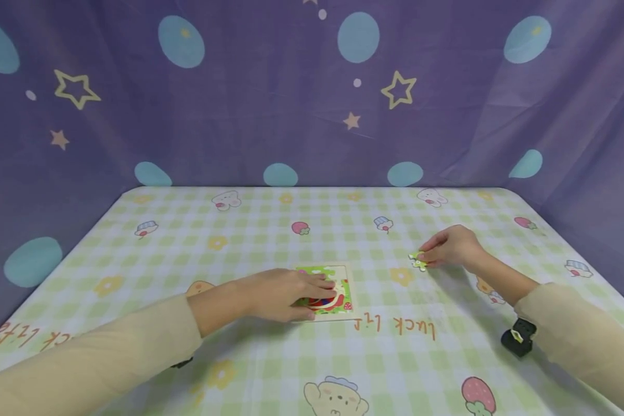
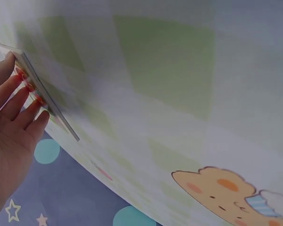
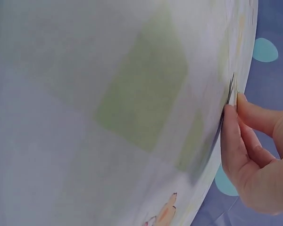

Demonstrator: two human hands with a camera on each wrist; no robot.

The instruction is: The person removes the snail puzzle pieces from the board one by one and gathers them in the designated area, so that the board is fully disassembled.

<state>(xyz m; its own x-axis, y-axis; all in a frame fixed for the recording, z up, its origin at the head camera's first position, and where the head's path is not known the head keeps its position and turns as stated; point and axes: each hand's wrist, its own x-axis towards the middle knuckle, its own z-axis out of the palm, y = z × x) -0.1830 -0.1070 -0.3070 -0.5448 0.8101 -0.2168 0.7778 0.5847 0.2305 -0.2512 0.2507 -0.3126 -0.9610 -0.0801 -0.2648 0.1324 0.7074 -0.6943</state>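
Note:
A square jigsaw puzzle in a pale wooden tray (image 1: 338, 317) lies near the middle of the table. Its picture is green with red and blue parts, and bare wood shows at the upper right corner. My left hand (image 1: 281, 294) rests over the left part of the puzzle, fingers stretched across the picture and hiding some of it. Off to the right, my right hand (image 1: 455, 245) pinches a small green puzzle piece (image 1: 418, 264) between thumb and fingers. Seen edge-on in the right wrist view, the thin piece (image 3: 233, 92) is held close over the cloth.
A checked green and white tablecloth (image 1: 260, 231) with printed cartoon figures covers the table. Behind it hangs a purple curtain (image 1: 301, 133) with stars and blue ovals. A black wrist device (image 1: 519, 338) sits beneath the right sleeve.

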